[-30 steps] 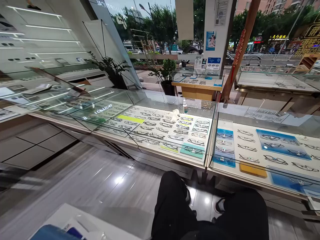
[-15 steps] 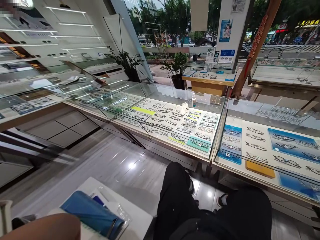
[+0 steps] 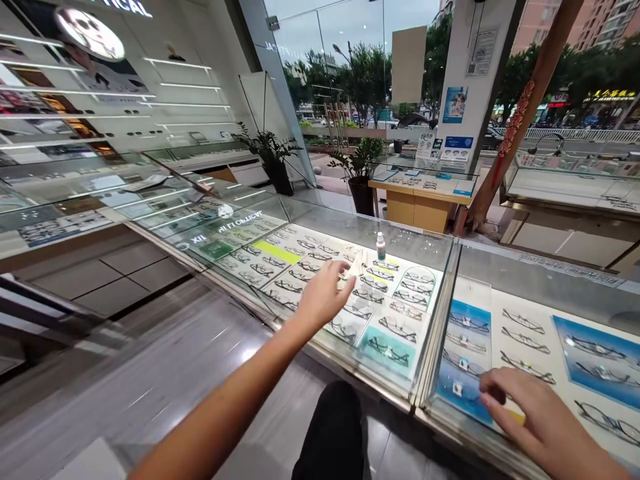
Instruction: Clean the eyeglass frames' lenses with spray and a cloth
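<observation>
Obs. Left hand [image 3: 325,293], centre of frame: arm extended from lower left over the display case [image 3: 427,357]. Fingers loosely bent, thumb apart, grasping nothing visible. Right hand [image 3: 537,407], lower right: fingers curved and relaxed, also empty, above the blue card [image 3: 473,401] and beside the yellow pad [image 3: 517,417].

Items. Crumpled white cloth [image 3: 357,262], slightly right of centre, just beyond the left fingers; small bottle [image 3: 381,248] upright next to it, on the far side. Neither is held. Rows of glasses [image 3: 400,328] spread around and below them, more glasses in the section at right.

Progress (judged). Handling looks to be at its very start. Done: left hand is near the cloth. Not done: cloth and bottle both lie outside any grip, the cloth bunched rather than spread. The glasses are laid out in rows, none in a hand. No finished result shows.

Limit. Reflections on the glass confuse depth; cannot tell whether either hand touches the surface.
</observation>
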The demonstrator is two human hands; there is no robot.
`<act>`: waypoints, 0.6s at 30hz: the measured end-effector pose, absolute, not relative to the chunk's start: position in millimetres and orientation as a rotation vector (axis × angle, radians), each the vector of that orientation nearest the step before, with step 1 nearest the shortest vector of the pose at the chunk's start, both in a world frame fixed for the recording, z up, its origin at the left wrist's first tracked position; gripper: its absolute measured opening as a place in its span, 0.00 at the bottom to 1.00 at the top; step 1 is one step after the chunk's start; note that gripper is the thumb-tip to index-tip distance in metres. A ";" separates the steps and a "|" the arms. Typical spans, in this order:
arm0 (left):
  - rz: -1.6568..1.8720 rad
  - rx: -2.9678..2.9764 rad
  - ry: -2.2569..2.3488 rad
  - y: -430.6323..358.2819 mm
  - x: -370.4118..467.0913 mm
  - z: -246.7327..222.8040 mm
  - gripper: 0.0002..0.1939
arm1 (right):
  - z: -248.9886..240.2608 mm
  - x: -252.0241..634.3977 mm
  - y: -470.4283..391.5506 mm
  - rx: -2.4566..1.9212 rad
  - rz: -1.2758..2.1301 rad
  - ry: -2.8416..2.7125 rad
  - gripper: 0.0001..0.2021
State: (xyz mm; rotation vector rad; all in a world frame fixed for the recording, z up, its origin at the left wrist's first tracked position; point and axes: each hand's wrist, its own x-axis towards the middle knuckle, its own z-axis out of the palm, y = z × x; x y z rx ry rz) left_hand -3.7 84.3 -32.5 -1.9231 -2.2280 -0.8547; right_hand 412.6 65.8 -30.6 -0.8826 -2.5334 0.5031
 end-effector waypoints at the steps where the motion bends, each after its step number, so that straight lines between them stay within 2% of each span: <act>1: -0.753 -1.865 -2.281 112.8 -5.7 -48.2 0.28 | -41.2 408.5 76.7 -0.934 0.569 -2.551 0.14; 3: -0.646 -1.781 -2.347 162.1 -10.7 -80.0 0.36 | -59.4 403.6 94.1 -1.039 0.713 -2.597 0.16; 4: -0.614 -1.798 -2.365 181.4 -13.6 -93.7 0.35 | -66.6 402.2 100.6 -1.075 0.777 -2.610 0.17; 8: -0.672 -1.928 -2.432 221.3 -28.6 -122.8 0.12 | -84.3 399.1 113.3 -1.222 0.991 -2.541 0.19; 9: -0.699 -1.929 -2.459 223.9 -33.1 -124.2 0.09 | -86.8 398.1 113.2 -1.267 1.037 -2.502 0.19; 13: -0.838 -1.861 -2.619 219.9 -50.6 -117.9 0.14 | -88.6 393.0 97.6 -1.501 1.188 -2.214 0.22; 18: -0.973 -1.943 -2.723 209.9 -52.8 -103.4 0.27 | -59.0 376.9 49.7 -1.787 1.444 -1.535 0.33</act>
